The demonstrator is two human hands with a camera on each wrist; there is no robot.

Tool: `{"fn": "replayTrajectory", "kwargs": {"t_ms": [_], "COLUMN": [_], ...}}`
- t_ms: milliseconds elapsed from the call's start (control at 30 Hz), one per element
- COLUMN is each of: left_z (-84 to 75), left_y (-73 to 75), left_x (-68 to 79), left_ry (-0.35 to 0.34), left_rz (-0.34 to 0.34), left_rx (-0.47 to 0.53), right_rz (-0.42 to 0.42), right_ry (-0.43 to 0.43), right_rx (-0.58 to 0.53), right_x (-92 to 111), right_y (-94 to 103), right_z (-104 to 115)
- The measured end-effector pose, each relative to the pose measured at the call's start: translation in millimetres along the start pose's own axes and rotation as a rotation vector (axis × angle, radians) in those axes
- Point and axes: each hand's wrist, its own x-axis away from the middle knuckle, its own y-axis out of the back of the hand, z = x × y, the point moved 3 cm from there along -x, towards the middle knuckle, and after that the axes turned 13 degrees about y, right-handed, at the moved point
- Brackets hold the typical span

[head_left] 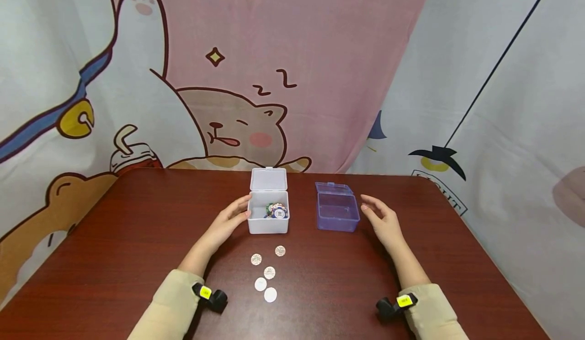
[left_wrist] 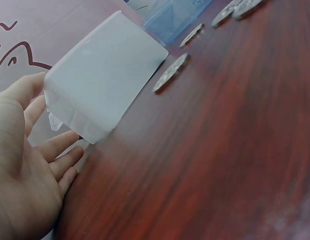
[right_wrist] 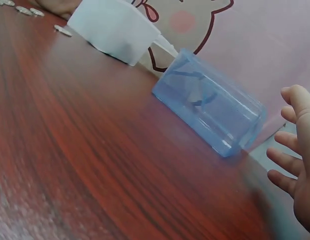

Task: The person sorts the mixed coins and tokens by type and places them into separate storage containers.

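Note:
A white plastic box (head_left: 268,226) with its lid (head_left: 268,179) tipped back stands mid-table, with several patterned poker chips (head_left: 278,211) in its right side. My left hand (head_left: 225,222) is at the box's left wall, fingers relaxed and fingertips right at the side. In the left wrist view the thumb of the left hand (left_wrist: 25,150) lies against the box's corner. To the right stands a see-through blue-purple box (head_left: 338,223), lid up, nothing showing inside. Beside its right wall my right hand (head_left: 384,224) is held with loosely spread fingers and a gap to the box (right_wrist: 210,105).
Several silver coins (head_left: 269,272) lie flat on the dark red-brown wooden table (head_left: 137,238), in front of the white box. Behind the table hangs a cartoon-printed cloth (head_left: 347,50). A black camera (head_left: 215,299) is strapped on each sleeve.

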Motion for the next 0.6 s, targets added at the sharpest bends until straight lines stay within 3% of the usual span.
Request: {"fn": "replayTrajectory", "kwargs": {"t_ms": [233,600], "left_z": [0.9,-1.6], "left_y": [-0.7,0.0], "left_x": [0.0,1.5], "left_ry": [0.000,0.006], "left_rz": [-0.005,-0.016], "left_rx": [-0.016,-0.028], "right_rz": [0.045,0.149], "right_ry": [-0.011,0.052], "right_rx": [-0.037,-0.140], "right_x": [1,-4], "right_y": [-0.7,-3.3], "right_z": [-9,-19]}}
